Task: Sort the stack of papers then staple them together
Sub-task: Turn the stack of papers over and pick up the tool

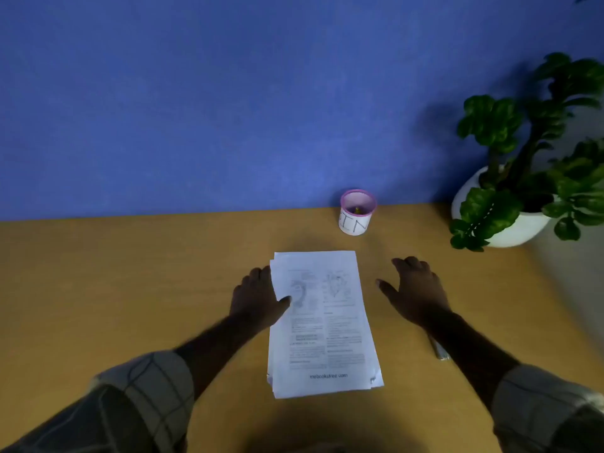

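Left hand [258,299] grips the paper stack [330,348] edge, right hand [415,292] spread nearby

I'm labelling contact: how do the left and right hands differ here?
The left hand touches the paper stack, thumb on its top sheet; the right hand is clear of it, thumb splayed. The left hand is at the stack's left edge, the right hand off its right. Both are palm-down.

Read on the top sheet and on the cup.
Printed "mebooksfree.com" along the near edge of the stack of papers [323,322]; finer print above blurred past reading. Hand-lettered "IN" in black, after a partly turned-away letter, on the white side of the pink-rimmed cup [357,212] at the far edge of the desk [130,273].
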Demonstrator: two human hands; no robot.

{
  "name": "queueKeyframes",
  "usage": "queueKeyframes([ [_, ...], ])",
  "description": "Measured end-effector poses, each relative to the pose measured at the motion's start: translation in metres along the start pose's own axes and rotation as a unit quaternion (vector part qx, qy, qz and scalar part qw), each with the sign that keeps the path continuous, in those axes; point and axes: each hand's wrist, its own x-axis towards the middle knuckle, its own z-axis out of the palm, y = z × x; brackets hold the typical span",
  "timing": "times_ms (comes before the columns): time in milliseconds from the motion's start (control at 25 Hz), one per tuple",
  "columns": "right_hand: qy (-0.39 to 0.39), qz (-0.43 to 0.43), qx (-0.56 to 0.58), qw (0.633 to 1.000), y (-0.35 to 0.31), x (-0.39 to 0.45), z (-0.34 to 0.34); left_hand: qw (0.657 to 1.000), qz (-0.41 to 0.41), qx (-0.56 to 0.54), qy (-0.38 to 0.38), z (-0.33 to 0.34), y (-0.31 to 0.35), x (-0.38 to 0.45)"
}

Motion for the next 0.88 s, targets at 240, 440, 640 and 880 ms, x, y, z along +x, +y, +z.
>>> queueKeyframes([
  [240, -0.133, 0.065, 0.074, 0.986, 0.009, -0.015, 0.035, 0.987, -0.139, -0.071, -0.051, 0.043, 0.015, -0.021],
  [440, -0.200, 0.059, 0.178, 0.962, -0.011, -0.022, 0.061, 0.985, -0.159, -0.047, -0.043, 0.055, 0.027, -0.019],
  [640, -0.174, 0.098, 0.236, 0.951, -0.030, -0.021, 0.079, 0.964, -0.221, -0.139, -0.060, 0.054, 0.027, -0.014],
  [880, -0.193, 0.058, 0.227, 0.953, -0.025, -0.020, 0.067, 0.900, -0.262, -0.347, -0.037, 0.050, 0.012, -0.010],
])
